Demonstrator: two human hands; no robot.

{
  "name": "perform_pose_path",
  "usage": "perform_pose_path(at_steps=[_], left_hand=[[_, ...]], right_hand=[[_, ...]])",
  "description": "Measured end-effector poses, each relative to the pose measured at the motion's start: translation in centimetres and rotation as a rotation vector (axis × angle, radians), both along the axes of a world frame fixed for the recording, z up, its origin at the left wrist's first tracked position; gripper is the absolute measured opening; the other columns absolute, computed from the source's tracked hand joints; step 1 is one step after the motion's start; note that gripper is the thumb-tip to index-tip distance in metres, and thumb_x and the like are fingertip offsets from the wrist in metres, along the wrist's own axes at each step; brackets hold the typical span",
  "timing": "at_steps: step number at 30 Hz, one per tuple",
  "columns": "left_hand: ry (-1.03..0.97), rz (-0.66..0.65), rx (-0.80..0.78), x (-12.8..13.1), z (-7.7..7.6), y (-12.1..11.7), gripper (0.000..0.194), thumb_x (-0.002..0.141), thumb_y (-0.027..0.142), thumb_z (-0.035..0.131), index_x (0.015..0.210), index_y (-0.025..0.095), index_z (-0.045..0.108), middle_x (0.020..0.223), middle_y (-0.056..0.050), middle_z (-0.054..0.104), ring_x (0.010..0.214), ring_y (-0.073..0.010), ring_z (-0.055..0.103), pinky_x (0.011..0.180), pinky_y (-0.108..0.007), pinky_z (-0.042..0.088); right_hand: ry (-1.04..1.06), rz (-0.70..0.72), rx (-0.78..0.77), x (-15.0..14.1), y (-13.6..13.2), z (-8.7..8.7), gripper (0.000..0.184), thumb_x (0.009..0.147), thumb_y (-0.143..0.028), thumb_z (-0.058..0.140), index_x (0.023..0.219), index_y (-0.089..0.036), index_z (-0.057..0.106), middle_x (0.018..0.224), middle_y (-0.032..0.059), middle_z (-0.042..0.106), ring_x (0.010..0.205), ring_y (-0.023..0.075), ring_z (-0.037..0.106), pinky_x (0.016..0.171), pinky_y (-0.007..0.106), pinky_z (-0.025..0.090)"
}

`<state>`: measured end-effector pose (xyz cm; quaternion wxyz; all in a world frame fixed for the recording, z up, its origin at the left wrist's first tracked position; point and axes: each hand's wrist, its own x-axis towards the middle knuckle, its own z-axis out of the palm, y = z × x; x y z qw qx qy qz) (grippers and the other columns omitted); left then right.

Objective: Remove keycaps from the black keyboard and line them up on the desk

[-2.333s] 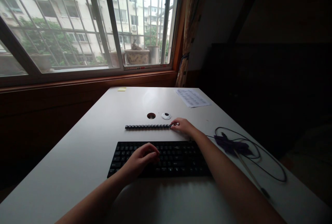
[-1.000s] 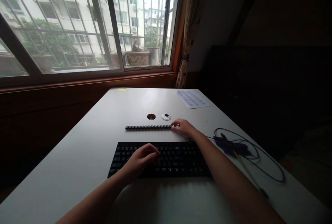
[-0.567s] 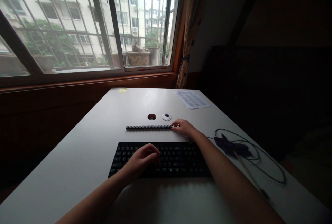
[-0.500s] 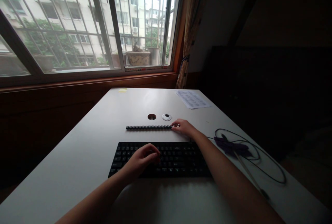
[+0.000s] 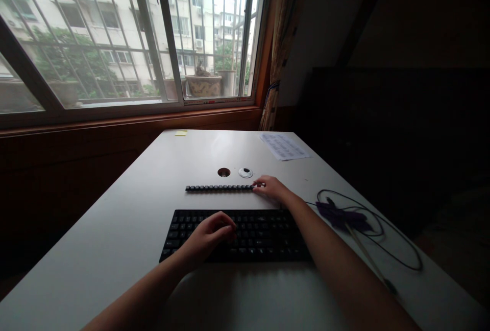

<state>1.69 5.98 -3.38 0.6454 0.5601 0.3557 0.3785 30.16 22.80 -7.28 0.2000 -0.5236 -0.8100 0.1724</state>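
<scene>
A straight row of small black keycaps (image 5: 218, 188) lies across the white table, beyond a black keyboard (image 5: 260, 234). At the row's right end is my right hand (image 5: 270, 188), its thumb and fingertips closed on the last keycap, which they mostly cover. My left hand (image 5: 214, 229) rests over the left-centre of the keyboard. Its fingers are curled in and the thumb comes up to the index finger; whatever lies between the fingertips, if anything, is hidden. My right forearm passes over the keyboard's right end and hides part of it.
Behind the row are a round cable hole (image 5: 224, 172) and a white disc-shaped cover (image 5: 245, 172). To the right lie a looped black cable (image 5: 398, 243), a dark purple cloth (image 5: 340, 215) and a thin stick. Printed paper (image 5: 285, 146) and a yellow note (image 5: 181, 133) lie farther back.
The view has shifted very slightly. Both hands, the keycap row and the keyboard keep practically the same places.
</scene>
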Motion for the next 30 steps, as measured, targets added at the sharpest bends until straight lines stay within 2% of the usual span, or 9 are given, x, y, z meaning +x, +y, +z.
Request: perform_pose_path(at_steps=[15, 30], left_hand=[[0.008, -0.009, 0.018, -0.12, -0.39, 0.13, 0.02, 0.084, 0.033, 0.067, 0.092, 0.014, 0.064, 0.081, -0.005, 0.064, 0.077, -0.0172, 0.06, 0.073, -0.029, 0.045], [0.031, -0.01, 0.023, -0.13, -0.07, -0.03, 0.022, 0.084, 0.034, 0.067, 0.092, 0.014, 0.064, 0.083, -0.004, 0.064, 0.078, -0.0171, 0.06, 0.073, -0.029, 0.045]], right_hand=[[0.0, 0.007, -0.009, -0.01, 0.03, 0.03, 0.025, 0.077, -0.029, 0.067, 0.099, -0.02, 0.075, 0.09, 0.0052, 0.068, 0.079, 0.0176, 0.061, 0.074, 0.027, 0.046], [-0.001, 0.015, 0.004, -0.06, -0.14, 0.15, 0.025, 0.077, -0.028, 0.067, 0.098, -0.017, 0.075, 0.09, 0.0064, 0.068, 0.08, 0.0183, 0.061, 0.074, 0.027, 0.046]])
